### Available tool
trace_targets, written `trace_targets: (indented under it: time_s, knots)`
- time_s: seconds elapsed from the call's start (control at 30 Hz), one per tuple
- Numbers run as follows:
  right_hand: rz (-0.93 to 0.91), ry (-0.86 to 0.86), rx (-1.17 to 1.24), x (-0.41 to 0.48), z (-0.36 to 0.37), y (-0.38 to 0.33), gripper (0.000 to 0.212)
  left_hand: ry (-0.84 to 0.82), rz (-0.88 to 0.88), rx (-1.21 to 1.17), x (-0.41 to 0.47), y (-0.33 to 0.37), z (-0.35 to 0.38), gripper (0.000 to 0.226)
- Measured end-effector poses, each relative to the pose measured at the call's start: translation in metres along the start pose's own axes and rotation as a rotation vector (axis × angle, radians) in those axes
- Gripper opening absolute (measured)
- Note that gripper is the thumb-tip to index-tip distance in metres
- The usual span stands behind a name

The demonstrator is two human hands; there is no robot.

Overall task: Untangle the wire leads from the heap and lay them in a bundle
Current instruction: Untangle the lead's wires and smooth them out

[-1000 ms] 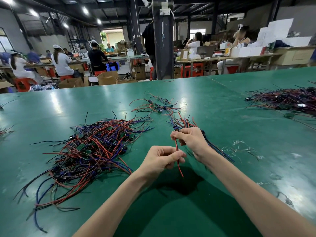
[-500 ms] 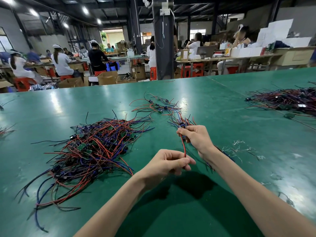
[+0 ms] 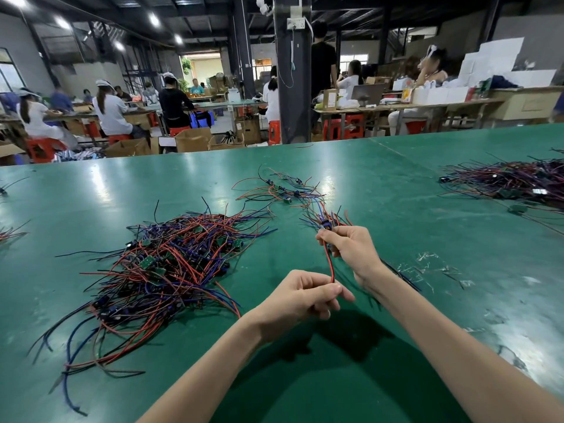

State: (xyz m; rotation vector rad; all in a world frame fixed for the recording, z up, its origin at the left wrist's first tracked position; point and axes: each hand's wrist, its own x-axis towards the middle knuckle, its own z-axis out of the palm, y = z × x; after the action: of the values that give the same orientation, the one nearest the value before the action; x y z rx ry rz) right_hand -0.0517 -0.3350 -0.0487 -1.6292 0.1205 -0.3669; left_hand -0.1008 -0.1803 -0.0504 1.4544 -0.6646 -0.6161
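Note:
A big tangled heap of red, blue and black wire leads (image 3: 161,270) with small green boards lies on the green table (image 3: 396,209), left of centre. My right hand (image 3: 354,251) grips a bundle of leads (image 3: 326,219) whose ends stick out past its fingers, with more trailing behind my wrist. A red wire (image 3: 330,265) runs taut from that hand down to my left hand (image 3: 305,297), which pinches its lower end. Both hands hover just above the table.
A loose scatter of leads (image 3: 280,190) lies farther back in the middle. Another dark heap (image 3: 518,181) sits at the far right. Scraps of clear film (image 3: 427,264) lie right of my right wrist. Other people work at benches beyond the table's far edge.
My right hand has moved slightly away from me with the bundle. My left hand has slid down the red wire to its end, which now runs straight between the hands.

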Motion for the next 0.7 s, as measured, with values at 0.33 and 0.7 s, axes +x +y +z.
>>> trace_targets:
  time_s: [0.33, 0.7]
  knots:
    - [0.049, 0.011, 0.058, 0.002, -0.005, -0.002, 0.019, 0.035, 0.087, 0.148, -0.003, 0.005, 0.01, 0.025]
    - [0.042, 0.019, 0.06, 0.001, -0.003, -0.002, 0.022, 0.005, -0.124, 0.085, -0.004, 0.009, 0.015, 0.052]
